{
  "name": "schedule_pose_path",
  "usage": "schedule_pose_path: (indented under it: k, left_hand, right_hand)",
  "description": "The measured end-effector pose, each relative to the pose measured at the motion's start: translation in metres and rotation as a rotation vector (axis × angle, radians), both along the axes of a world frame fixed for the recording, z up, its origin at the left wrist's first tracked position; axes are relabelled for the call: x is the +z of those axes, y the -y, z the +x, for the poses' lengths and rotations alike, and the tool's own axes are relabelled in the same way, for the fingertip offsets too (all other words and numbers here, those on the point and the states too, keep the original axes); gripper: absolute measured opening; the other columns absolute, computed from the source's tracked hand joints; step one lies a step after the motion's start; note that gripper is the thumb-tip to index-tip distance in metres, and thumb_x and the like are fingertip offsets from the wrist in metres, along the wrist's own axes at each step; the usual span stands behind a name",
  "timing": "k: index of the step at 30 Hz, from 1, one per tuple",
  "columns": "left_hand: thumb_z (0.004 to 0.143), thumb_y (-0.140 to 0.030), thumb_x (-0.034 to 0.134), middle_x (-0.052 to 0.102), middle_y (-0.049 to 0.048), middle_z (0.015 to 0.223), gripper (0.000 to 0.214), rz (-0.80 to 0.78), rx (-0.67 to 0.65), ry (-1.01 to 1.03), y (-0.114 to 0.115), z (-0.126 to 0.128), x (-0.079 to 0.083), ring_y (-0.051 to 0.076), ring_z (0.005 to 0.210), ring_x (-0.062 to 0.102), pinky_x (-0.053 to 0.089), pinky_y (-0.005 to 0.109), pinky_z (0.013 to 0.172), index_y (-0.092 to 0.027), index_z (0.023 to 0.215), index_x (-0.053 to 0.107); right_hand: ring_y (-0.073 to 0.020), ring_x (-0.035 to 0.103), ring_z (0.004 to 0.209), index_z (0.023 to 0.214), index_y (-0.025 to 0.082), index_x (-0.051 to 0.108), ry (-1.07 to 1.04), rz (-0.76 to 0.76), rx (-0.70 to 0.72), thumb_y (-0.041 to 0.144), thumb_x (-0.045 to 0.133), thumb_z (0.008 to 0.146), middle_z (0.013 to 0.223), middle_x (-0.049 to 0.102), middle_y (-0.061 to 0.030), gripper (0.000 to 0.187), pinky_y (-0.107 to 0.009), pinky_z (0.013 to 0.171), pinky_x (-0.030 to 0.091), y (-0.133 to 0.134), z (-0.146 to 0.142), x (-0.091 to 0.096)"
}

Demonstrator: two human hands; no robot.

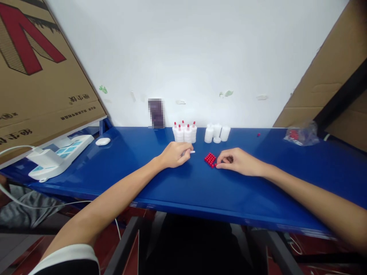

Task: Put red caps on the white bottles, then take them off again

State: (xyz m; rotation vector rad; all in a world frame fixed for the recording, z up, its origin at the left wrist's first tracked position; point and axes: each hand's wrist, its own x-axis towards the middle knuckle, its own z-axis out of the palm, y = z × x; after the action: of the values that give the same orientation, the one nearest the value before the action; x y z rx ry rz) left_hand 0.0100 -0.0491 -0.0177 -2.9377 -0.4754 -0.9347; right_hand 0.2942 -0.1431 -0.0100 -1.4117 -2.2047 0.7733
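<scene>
My left hand [175,154] is closed around a slim white nozzle [193,152], whose end sticks out past the thumb. Most of that piece is hidden in the fingers. To its right, several small red caps [210,158] stand in a tight block on the table. The thumb and forefinger of my right hand [241,162] pinch at a red cap [215,165] at the block's near right corner. Behind my left hand is a group of white squeeze bottles [184,134] with red-tipped nozzles. Farther right stand a few white bottles [217,131] without red tips.
A blue table [129,160] runs along a white wall. A power strip [67,154] with a white charger and an earbud case [103,141] lie at left. A dark phone-like object [156,113] leans on the wall. A plastic bag [302,134] with red pieces lies at right.
</scene>
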Motion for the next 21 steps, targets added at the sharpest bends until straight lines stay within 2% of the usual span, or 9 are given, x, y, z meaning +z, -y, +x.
schedule_pose_path:
  k: [8,16,21]
  left_hand:
    - [0.097,-0.023,0.037,0.070,0.0010,0.073,0.030,0.036,-0.046,0.088,0.0006,-0.0008,0.0022,0.011,0.057,0.058,0.044,0.024,0.059,-0.017,0.090,0.066]
    - [0.099,-0.029,0.036,0.075,0.0045,0.085,0.035,-0.068,0.013,-0.069,0.0011,0.0012,0.0016,0.015,0.070,0.066,0.048,0.026,0.067,-0.016,0.094,0.068]
    - [0.101,-0.033,0.037,0.077,0.0055,0.089,0.038,-0.112,0.004,-0.152,0.0020,0.0032,0.0021,0.017,0.076,0.069,0.048,0.027,0.069,-0.015,0.098,0.070]
  right_hand:
    - [-0.0146,0.044,0.061,0.088,0.018,0.077,-0.013,0.020,0.004,0.054,0.066,0.089,0.068,0.054,0.0002,0.038,-0.031,0.061,0.035,-0.0007,-0.0041,-0.0006]
    - [-0.0133,0.043,0.057,0.088,0.019,0.076,0.021,0.092,-0.001,0.048,0.063,0.091,0.063,0.053,0.0020,0.032,-0.030,0.060,0.036,0.0009,-0.0054,-0.0026]
    - [-0.0128,0.045,0.056,0.075,0.020,0.067,0.094,0.124,0.008,0.050,0.067,0.087,0.061,0.054,0.0028,0.032,-0.030,0.059,0.034,0.0046,-0.0075,-0.0003]
